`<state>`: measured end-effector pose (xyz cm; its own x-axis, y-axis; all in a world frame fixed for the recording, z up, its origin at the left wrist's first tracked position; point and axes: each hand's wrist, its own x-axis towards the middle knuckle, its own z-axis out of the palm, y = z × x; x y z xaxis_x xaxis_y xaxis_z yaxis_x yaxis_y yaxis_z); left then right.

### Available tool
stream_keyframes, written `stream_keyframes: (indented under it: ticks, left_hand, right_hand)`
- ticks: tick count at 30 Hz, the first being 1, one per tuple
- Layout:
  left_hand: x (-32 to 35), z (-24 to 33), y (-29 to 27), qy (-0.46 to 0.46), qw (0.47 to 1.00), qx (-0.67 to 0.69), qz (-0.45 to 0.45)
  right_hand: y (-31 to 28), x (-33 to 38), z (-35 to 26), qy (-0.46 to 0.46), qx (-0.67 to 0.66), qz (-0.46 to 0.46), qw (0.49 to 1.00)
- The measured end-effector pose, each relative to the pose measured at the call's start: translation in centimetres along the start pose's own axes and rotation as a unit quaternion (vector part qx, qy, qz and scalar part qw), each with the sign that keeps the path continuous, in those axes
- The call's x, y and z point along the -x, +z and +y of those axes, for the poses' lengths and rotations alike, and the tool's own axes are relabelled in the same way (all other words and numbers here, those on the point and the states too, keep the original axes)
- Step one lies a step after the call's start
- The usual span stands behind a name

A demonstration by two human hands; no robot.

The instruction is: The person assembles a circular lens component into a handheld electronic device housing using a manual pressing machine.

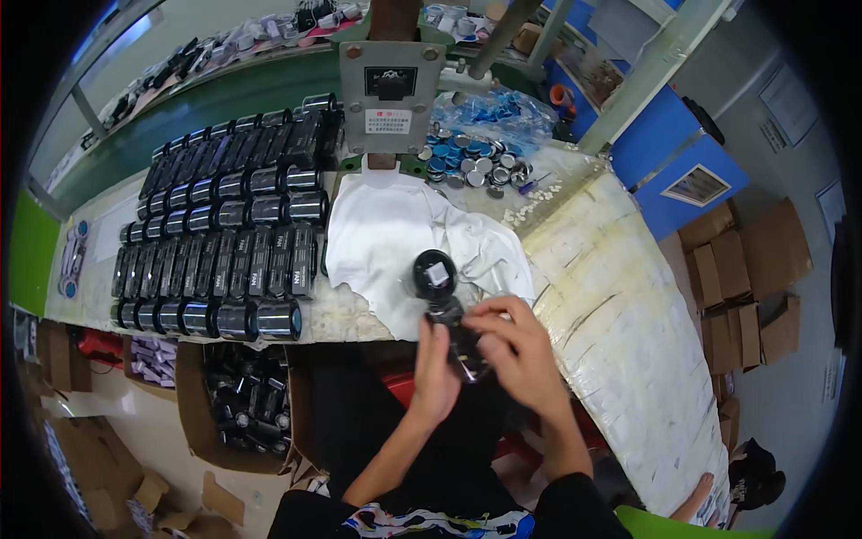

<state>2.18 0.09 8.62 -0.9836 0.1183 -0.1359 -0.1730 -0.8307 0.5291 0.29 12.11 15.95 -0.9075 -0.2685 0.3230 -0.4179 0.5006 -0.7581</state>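
A black handheld fan [464, 346] with a round head is held at a slant over the front edge of the table, partly covered by my fingers. Its round end [435, 274], with a small pale square on it, points away from me over a white cloth [382, 229]. My left hand [435, 373] is closed around the near side of the handle. On the other side, my right hand [516, 350] has its fingers and thumb curled in against the handle. Whether a small part sits between those fingertips is hidden.
Several rows of black fans [215, 260] lie at the left. A press machine [391, 99] stands behind the cloth, beside a pile of silver and blue round caps [476, 166]. Below the table's left part is a cardboard box [193, 409] of black parts. Someone's arm [696, 499] rests at the lower right.
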Motion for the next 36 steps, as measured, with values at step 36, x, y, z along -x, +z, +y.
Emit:
stream_keyframes:
  ticks: [36]
  left_hand:
    - [2.3,1.8,-3.8,-0.111,0.993,0.024,-0.016]
  right_hand:
    - [-8.7,-2.5,10.1,0.097,0.258,0.011,0.961]
